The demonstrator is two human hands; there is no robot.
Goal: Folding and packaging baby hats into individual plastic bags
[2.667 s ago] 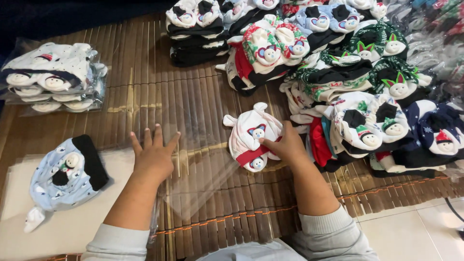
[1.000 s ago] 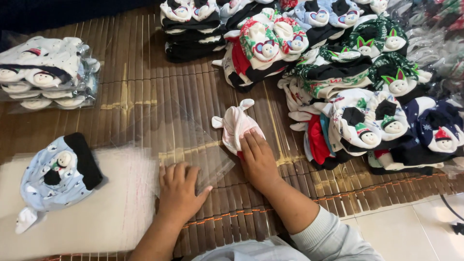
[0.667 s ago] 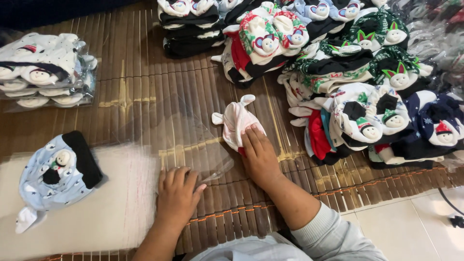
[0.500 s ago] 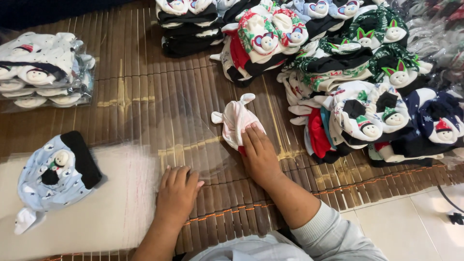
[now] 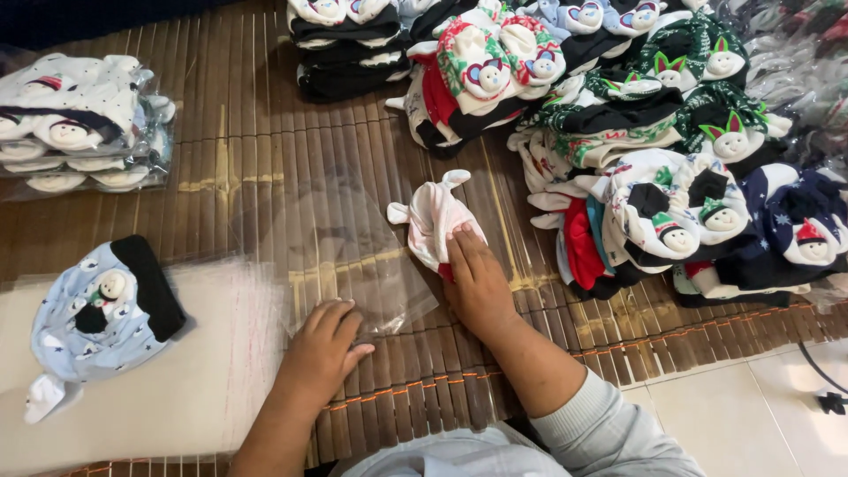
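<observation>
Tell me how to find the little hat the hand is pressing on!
Look at the brown slatted mat, just left of the big heap of hats. The right hand presses a folded hat there. It lies alone, pale pink-white with two knotted ends.

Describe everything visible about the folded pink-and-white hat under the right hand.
The folded hat is soft fabric, pale pink and white with a red edge showing near the fingers. Two small knotted ear-like tips stick out at its top and left. It lies flat on the brown slatted mat, at the clear plastic bag's right edge. The right hand presses on its lower part.
</observation>
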